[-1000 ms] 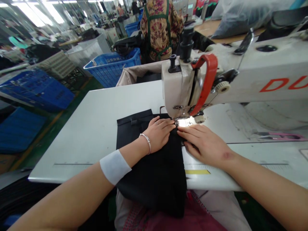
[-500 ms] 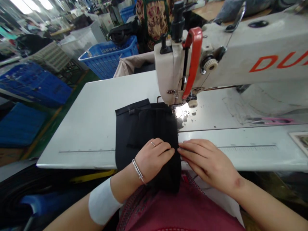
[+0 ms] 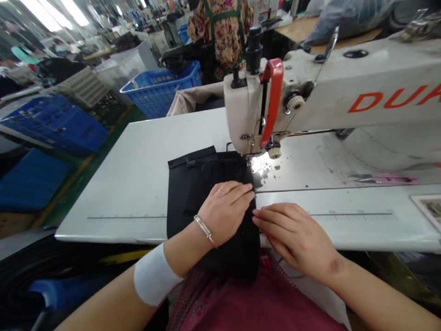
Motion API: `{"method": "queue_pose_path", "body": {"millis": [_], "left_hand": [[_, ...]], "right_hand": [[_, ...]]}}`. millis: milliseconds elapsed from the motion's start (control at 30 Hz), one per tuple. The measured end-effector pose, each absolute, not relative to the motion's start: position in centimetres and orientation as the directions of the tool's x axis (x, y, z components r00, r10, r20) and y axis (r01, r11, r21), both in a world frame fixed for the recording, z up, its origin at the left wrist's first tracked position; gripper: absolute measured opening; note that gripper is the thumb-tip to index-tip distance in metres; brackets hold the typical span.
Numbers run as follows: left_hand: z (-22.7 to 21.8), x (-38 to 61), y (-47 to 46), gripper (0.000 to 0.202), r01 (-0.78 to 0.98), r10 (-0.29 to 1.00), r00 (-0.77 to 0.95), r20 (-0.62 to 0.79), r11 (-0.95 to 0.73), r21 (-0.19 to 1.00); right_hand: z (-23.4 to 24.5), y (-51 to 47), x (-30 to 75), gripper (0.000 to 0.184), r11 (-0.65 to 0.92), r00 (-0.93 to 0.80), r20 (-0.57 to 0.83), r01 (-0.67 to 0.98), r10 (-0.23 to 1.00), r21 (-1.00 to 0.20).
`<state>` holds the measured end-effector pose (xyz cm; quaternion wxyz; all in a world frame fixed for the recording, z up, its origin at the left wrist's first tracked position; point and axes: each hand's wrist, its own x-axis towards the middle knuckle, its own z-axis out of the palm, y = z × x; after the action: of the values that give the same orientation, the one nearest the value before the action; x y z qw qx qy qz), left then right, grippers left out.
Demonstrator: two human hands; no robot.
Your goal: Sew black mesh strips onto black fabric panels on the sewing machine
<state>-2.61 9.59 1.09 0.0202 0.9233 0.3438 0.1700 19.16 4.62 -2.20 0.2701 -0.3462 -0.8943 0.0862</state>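
A black fabric piece (image 3: 193,184) lies on the white sewing table (image 3: 138,174), its far edge under the needle of the white sewing machine (image 3: 310,101). My left hand (image 3: 225,209) lies flat on the cloth, fingers stretched toward its right edge; it wears a ring and a bracelet. My right hand (image 3: 292,234) rests on the table's near edge, fingers extended and touching the cloth's right edge beside the left fingertips. Neither hand grips anything. The cloth's near end hangs over the table edge toward my lap.
Pink-handled snips (image 3: 386,178) lie on the table at right. Blue plastic crates (image 3: 161,89) and stacked bins stand beyond the table's left. A person in a floral top (image 3: 223,27) works behind the machine. A red cloth (image 3: 255,303) covers my lap.
Both hands drew back from the needle toward the table's near edge along the cloth; since half a second ago my left hand has slid slightly forward again. The camera view shifted too.
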Motion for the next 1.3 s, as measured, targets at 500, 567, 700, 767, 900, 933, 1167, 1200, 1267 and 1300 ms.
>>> {"method": "queue_pose_path", "body": {"millis": [500,567,700,767,900,933,1167,1200,1267,1300], "left_hand": [[-0.7,-2.5,12.4,0.042,0.746,0.750,0.642,0.157,-0.659,0.098],[-0.7,-2.5,13.0,0.041,0.742,0.746,0.645,0.166,-0.663,0.101],[-0.8,-2.5,14.2,0.041,0.737,0.742,0.649,0.169,-0.668,0.102],[-0.8,-2.5,14.9,0.041,0.734,0.739,0.652,0.169,-0.671,0.106],[-0.8,-2.5,16.0,0.041,0.730,0.740,0.650,0.175,-0.672,0.126],[-0.8,-2.5,16.3,0.040,0.731,0.741,0.648,0.175,-0.670,0.132],[-1.1,-2.4,18.5,0.037,0.735,0.746,0.640,0.184,-0.664,0.136],[-1.1,-2.4,19.0,0.037,0.736,0.747,0.640,0.180,-0.663,0.136],[-0.6,-2.5,19.4,0.037,0.738,0.749,0.644,0.152,-0.662,0.134],[-0.2,-2.6,19.4,0.038,0.738,0.749,0.650,0.127,-0.662,0.128]], "right_hand": [[-1.1,5.1,18.9,0.040,0.718,-0.624,0.356,0.603,0.696,-0.349],[-0.9,5.5,18.8,0.038,0.715,-0.616,0.364,0.612,0.699,-0.338],[-0.8,6.4,18.7,0.037,0.716,-0.616,0.366,0.622,0.697,-0.316],[-0.8,6.9,18.6,0.036,0.721,-0.622,0.367,0.625,0.692,-0.300],[-0.9,7.7,18.7,0.034,0.722,-0.629,0.359,0.637,0.690,-0.272],[-0.9,7.9,18.7,0.035,0.720,-0.630,0.354,0.640,0.692,-0.268],[-1.0,9.5,18.7,0.037,0.703,-0.627,0.326,0.670,0.707,-0.236],[-1.0,9.7,18.7,0.037,0.702,-0.629,0.319,0.673,0.709,-0.233],[-1.1,10.2,18.7,0.037,0.699,-0.629,0.314,0.677,0.711,-0.230],[-1.1,10.3,18.7,0.037,0.698,-0.627,0.316,0.679,0.712,-0.228]]}}
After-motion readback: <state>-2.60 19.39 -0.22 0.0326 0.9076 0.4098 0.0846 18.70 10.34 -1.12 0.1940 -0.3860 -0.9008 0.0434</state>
